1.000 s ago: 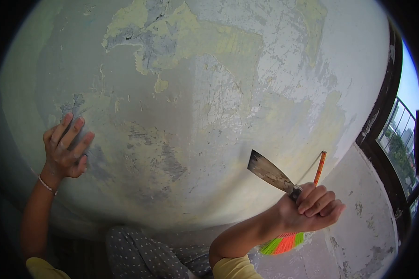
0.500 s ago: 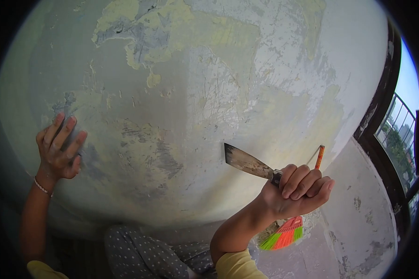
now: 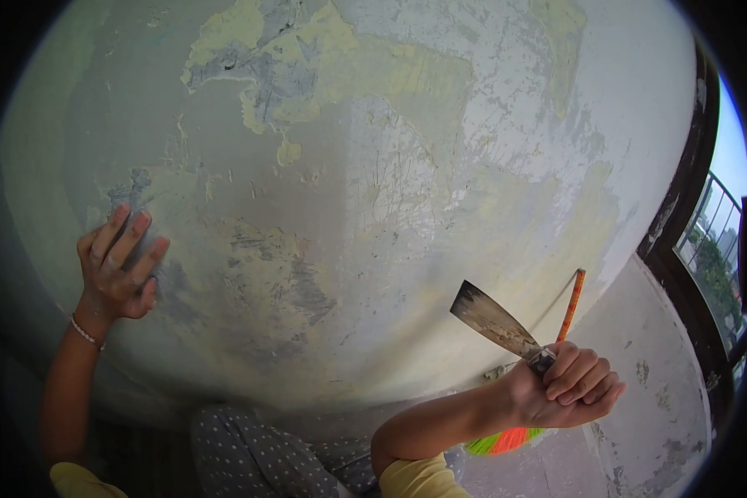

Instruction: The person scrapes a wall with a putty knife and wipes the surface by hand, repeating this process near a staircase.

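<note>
A scraper (image 3: 496,322) with a stained, wide blade is held in my right hand (image 3: 574,387), fingers wrapped round its handle. The blade points up and left, in front of the lower right of the wall. My left hand (image 3: 123,264) lies against the wall at the left, fingers spread, just below a grey scraped mark. The wall (image 3: 299,195) is patchy, with peeling pale-yellow areas, white bare spots and dark scratches between my hands and above them.
Behind my right forearm stands a broom with green and orange bristles (image 3: 506,441) and an orange handle (image 3: 571,305) leaning on the wall. A dark-framed window (image 3: 681,199) is at the right. My knees in dotted trousers (image 3: 245,452) are below.
My right hand has moved down and right with the scraper, now covering more of the broom head. The left hand keeps its place on the wall; the view has shifted slightly.
</note>
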